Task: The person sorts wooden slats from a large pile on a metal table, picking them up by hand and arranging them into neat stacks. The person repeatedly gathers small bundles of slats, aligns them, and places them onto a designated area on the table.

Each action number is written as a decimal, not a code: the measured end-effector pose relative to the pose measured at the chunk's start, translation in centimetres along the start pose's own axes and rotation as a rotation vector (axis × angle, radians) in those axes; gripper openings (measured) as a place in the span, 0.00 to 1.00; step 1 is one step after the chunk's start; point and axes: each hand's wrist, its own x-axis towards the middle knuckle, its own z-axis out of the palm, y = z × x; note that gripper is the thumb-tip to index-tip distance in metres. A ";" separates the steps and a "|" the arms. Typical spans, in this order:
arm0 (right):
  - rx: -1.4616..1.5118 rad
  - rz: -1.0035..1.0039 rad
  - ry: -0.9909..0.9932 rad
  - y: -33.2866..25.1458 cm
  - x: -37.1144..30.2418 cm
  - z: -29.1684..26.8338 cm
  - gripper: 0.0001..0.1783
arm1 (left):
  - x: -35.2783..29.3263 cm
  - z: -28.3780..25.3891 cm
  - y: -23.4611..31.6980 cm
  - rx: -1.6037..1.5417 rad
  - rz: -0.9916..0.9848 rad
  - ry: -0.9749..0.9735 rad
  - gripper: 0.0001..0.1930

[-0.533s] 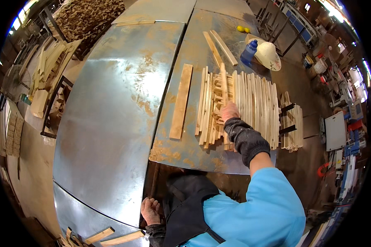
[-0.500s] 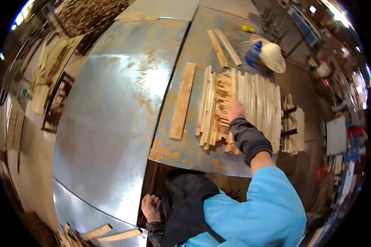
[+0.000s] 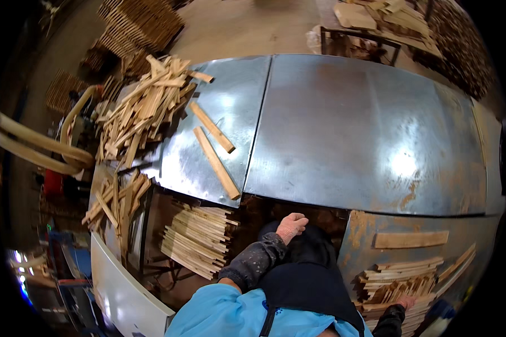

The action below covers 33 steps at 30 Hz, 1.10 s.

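Note:
My left hand [image 3: 292, 226], in a pinkish glove, is held over my dark-clad lap in front of the table gap. Its fingers are curled in with nothing visible in them. At the lower right my right hand [image 3: 407, 302] is closed around the end of a longer wooden strip [image 3: 376, 306], which lies across a batch of strips. Part of those fingers is hidden. Beside it, narrow strips [image 3: 402, 264] lie in rows on the metal table, with short cut ends among them. A wider flat board [image 3: 411, 240] rests just beyond.
Two loose wooden strips [image 3: 215, 160] lie on the left metal panel [image 3: 230, 90]. A jumbled heap of strips [image 3: 146, 106] covers its far left corner. A neat stack of strips [image 3: 199, 238] stands to the left of my lap. A blue bottle [image 3: 441, 310] is at the lower right.
My view has swung left, bringing the heap and stack of strips into sight. The right hand stays at the batch of strips; the left hand remains near my lap, fingers curled.

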 end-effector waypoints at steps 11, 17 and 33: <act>0.459 -1.011 -0.705 -40.5 -37.7 0.6 0.15 | 3.5 -20.6 8.9 0.614 0.125 0.975 0.55; -0.053 -1.417 -1.173 -53.8 -71.7 1.1 0.39 | 7.7 -27.6 13.3 0.652 -0.114 0.790 0.65; -0.194 -1.594 -1.412 -67.9 -100.6 8.7 0.44 | 3.9 -39.5 13.2 -0.581 0.259 0.251 0.48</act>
